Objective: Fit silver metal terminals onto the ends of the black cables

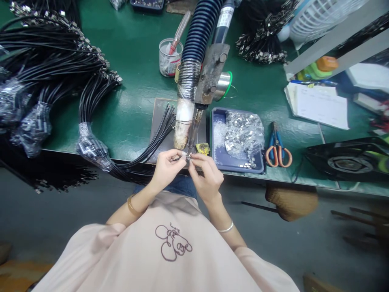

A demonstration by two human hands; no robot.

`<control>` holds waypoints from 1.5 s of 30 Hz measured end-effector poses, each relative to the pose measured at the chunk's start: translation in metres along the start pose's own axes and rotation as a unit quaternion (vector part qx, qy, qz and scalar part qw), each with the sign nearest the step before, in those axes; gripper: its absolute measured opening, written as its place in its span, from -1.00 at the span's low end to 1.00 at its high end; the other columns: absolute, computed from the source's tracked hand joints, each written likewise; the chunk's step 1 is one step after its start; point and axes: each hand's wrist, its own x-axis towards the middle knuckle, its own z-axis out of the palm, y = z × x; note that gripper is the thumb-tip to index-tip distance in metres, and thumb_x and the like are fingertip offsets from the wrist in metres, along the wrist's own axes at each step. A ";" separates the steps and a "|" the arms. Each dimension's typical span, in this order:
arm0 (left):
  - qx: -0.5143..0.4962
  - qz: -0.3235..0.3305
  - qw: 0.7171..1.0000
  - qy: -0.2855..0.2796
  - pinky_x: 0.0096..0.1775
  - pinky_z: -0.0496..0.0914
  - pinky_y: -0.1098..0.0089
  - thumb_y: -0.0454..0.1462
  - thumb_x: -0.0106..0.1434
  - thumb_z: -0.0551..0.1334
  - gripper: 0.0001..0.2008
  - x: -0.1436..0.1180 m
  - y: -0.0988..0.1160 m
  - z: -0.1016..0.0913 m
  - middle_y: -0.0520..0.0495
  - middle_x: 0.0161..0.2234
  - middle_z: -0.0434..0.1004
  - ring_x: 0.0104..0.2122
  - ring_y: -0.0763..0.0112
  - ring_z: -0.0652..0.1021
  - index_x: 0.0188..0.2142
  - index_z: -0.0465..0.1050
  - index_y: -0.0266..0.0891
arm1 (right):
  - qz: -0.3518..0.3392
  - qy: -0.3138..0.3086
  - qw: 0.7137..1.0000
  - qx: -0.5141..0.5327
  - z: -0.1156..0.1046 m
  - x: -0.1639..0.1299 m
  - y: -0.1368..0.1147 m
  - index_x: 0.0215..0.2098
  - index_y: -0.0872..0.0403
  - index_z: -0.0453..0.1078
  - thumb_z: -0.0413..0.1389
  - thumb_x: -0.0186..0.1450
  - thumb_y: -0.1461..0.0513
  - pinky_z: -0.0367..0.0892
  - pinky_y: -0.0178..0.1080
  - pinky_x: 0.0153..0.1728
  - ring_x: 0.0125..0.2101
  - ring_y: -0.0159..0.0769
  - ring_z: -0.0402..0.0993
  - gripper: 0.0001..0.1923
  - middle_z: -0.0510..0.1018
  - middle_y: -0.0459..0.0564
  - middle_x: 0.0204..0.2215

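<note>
My left hand [165, 169] is closed in a pinch on the end of a black cable [175, 159] at the table's front edge. Fingertip to fingertip with it, my right hand [208, 173] pinches a small metal connector [189, 156], partly hidden by the fingers. Just above both hands points the tip of a clamped soldering iron [194, 132]. Beside it a white-wrapped extraction hose [184, 117] comes down. A fan of black cables [158, 136] lies on a grey board [159, 109] to the left of the hose.
Right of the hands sits a blue tray [219, 160] with bagged metal connectors [244, 134], then pliers [277, 146] and a black fan [349, 160]. Cable bundles [60, 65] cover the left side. Behind stand a plastic cup [168, 61] and a solder spool [223, 86].
</note>
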 end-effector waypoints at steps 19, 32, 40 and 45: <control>-0.010 -0.013 1.000 -0.009 -0.54 0.15 0.52 -0.19 0.00 0.37 -0.79 0.000 0.006 -0.001 0.11 -0.65 0.22 -0.59 0.58 0.21 -0.54 0.48 -0.31 | -0.005 0.006 1.000 0.009 -0.002 0.001 -0.002 -0.30 0.01 0.40 0.19 0.28 0.43 0.60 -0.30 -0.26 -0.28 -0.30 0.67 -0.81 0.67 0.01 -0.26; 0.006 -0.019 0.997 -0.070 -0.51 0.11 0.49 -0.16 0.06 0.36 -0.76 -0.003 0.004 -0.003 0.14 -0.66 0.14 -0.60 0.58 0.17 -0.52 0.44 -0.29 | 0.034 -0.021 0.999 0.032 -0.008 0.002 0.000 -0.26 0.02 0.38 0.14 0.35 0.39 0.58 -0.28 -0.25 -0.29 -0.30 0.66 -0.86 0.66 0.00 -0.31; 0.077 0.057 0.993 -0.075 -0.41 0.30 0.49 -0.20 0.22 0.30 -0.79 -0.016 -0.001 -0.009 0.01 -0.54 0.49 -0.54 0.53 0.40 -0.47 0.48 -0.30 | 0.175 -0.053 0.970 0.160 -0.013 0.004 -0.001 -0.32 0.01 0.37 0.14 0.37 0.36 0.55 -0.33 -0.30 -0.30 -0.32 0.67 -0.87 0.62 -0.10 -0.36; -0.005 0.012 0.990 -0.139 -0.48 0.28 0.48 -0.07 0.22 0.32 -0.64 -0.015 0.000 -0.011 0.00 -0.62 0.44 -0.61 0.55 0.34 -0.52 0.48 -0.32 | 0.077 -0.036 0.992 0.090 -0.012 -0.001 0.002 -0.27 0.00 0.41 0.15 0.36 0.38 0.56 -0.24 -0.23 -0.24 -0.26 0.67 -0.86 0.66 -0.04 -0.31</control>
